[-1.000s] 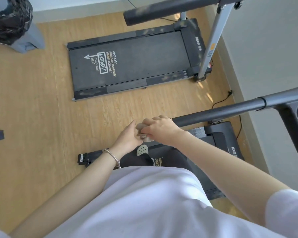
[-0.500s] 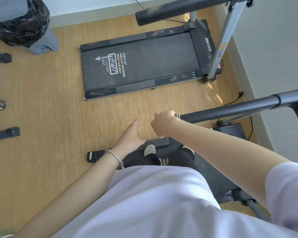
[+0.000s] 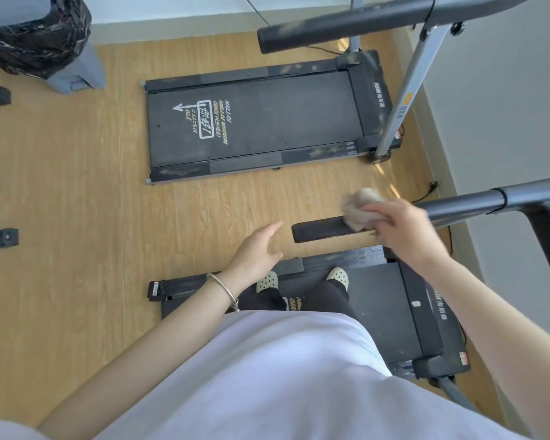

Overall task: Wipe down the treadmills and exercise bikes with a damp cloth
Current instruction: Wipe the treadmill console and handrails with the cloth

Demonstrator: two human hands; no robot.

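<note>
1. A wooden floor [image 3: 77, 217] fills the frame and meets a pale wall [image 3: 505, 106] along its far and right edges.
2. A person in a white top [image 3: 283, 376] looks down from the near treadmill [image 3: 381, 306], which sits by the floor's right edge.
3. The far treadmill [image 3: 251, 122] lies close to the floor's far edge. Its belt carries a white arrow and lettering, and dusty smears mark its side rails and its upper handrail [image 3: 346, 25].
4. A bin [image 3: 35, 36] lined with a black bag stands in the floor's far left corner.
5. The near treadmill's padded handrail [image 3: 318, 230] crosses above the deck, its free end pointing left.
6. The right hand [image 3: 397, 223], blurred, is clenched around the cloth and presses it onto the top of the padded handrail, a little in from the free end.
7. The left hand [image 3: 258, 249] is released, with relaxed fingers. It is held in the air just left of the handrail's free end and touches nothing.
8. The cloth [image 3: 359, 208], beige and crumpled, bulges out past the right hand's fingers on the side toward the far treadmill.
9. Two pale perforated shoes [image 3: 267, 281] rest on the belt, toes toward the deck's far side rail.
10. A silver bracelet [image 3: 224, 289] circles the left wrist.
</note>
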